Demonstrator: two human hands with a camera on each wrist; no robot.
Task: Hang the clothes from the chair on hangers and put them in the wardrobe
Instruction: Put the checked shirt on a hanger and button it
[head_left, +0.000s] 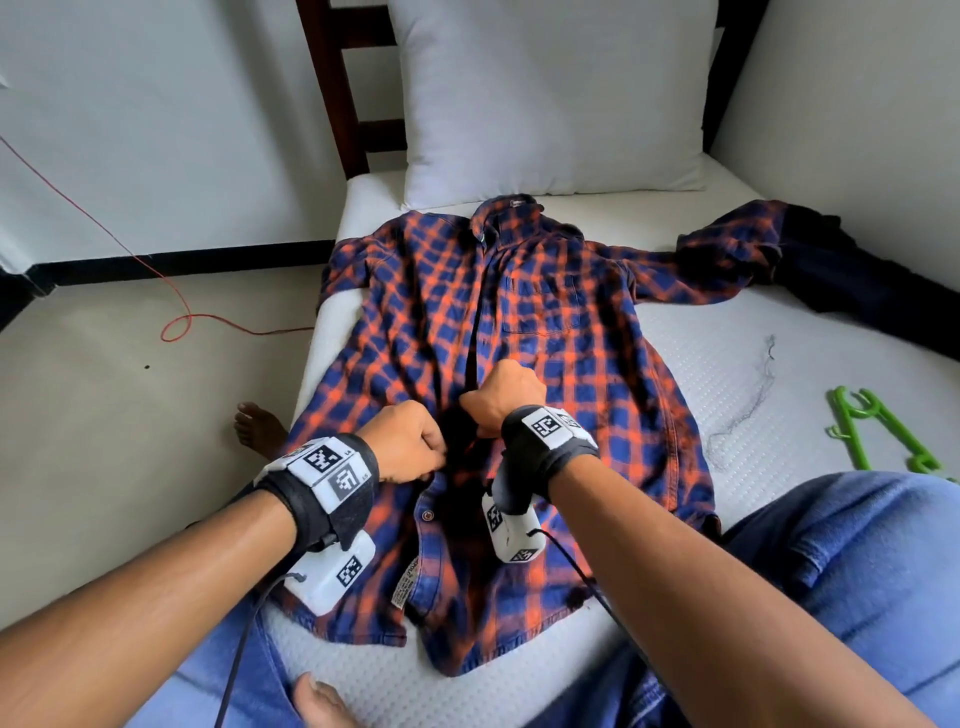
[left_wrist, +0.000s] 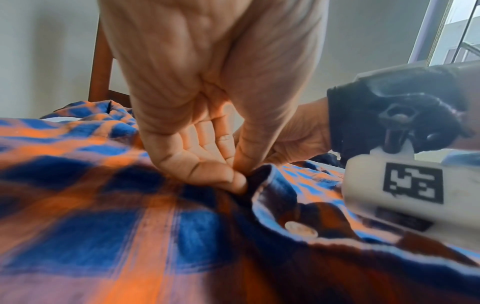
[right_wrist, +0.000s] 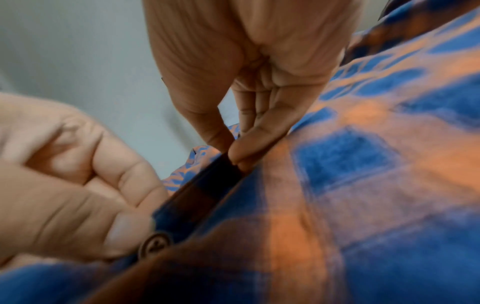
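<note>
Under our two hands, a white mattress carries the plaid shirt, spread flat with its front up and its collar far from our grip, touching the white pillow. Beyond the grip and off to the right, one sleeve runs out onto a dark garment by the wall. Just right of the grip and nearer us, a green hanger lies on the mattress, well apart from the shirt.

Our left hand pinches the left edge of the open front between thumb and forefinger, the other fingers curled in. Our right hand pinches the facing dark edge of the placket in the same way, thumb pressed against forefinger, just beside the left hand. Both pinches sit about midway down the shirt front.

Just below the grip, toward us, a brown button shows on the placket edge; in the right wrist view it lies against our left thumb. Nearer us again, a white care label is sewn inside the front; its print is too small to read. The collar tag is equally unreadable.
</note>
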